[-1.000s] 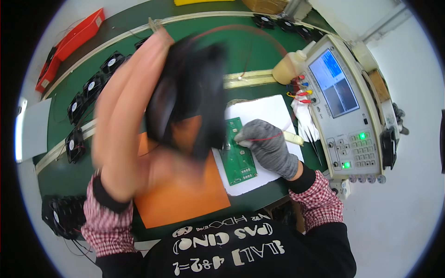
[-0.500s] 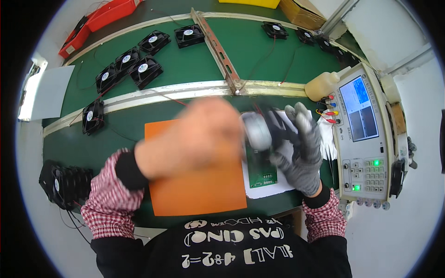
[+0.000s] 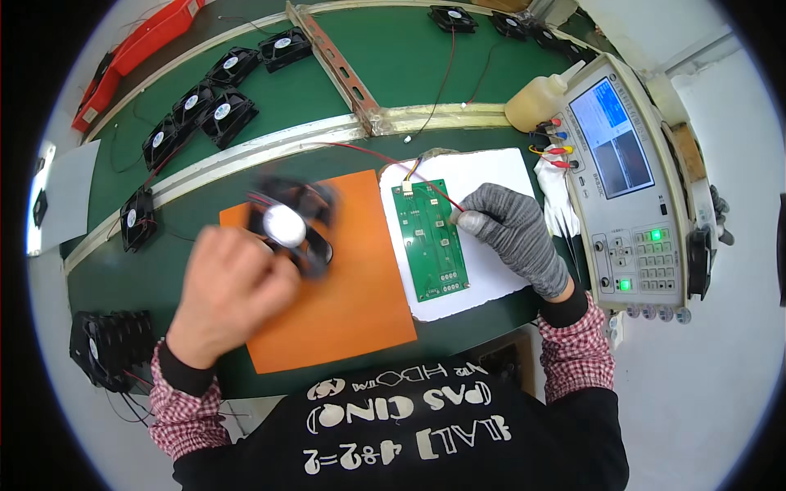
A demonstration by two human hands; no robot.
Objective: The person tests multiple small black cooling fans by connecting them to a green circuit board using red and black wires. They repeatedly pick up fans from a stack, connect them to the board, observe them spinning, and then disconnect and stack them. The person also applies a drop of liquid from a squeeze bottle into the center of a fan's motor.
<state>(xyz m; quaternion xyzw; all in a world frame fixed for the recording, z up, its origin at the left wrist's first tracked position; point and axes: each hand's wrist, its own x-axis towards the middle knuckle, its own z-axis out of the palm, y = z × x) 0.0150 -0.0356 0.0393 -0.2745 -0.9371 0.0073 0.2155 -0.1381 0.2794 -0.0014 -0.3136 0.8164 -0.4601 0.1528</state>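
My bare left hand [image 3: 233, 286] grips a square black cooling fan [image 3: 284, 225] by its edge, over the orange mat [image 3: 327, 319]. The fan is smeared by motion, and its round white centre label faces up. My right hand [image 3: 508, 233], in a grey knitted glove, is pinched on the thin red fan wire [image 3: 434, 188], thumb against fingers. The wire's tip is hidden in the fingers. Beside that hand a green circuit board [image 3: 434, 278] lies on a white sheet [image 3: 499, 286], with a small white plug and coloured wires at its top end.
At the right stands a bench tester [image 3: 614, 155] with a lit screen and coloured leads, near a bottle of yellowish liquid [image 3: 532, 102]. More black fans [image 3: 229, 114] lie beyond the metal rail [image 3: 246, 146]. A fan stack [image 3: 110, 348] sits at left; tweezers [image 3: 573, 254] lie by the tester.
My left hand has carried the fan leftward, from above the board to above the orange mat. My right hand, earlier beside the fan with fingers spread, now pinches the wire. The whole view has shifted.
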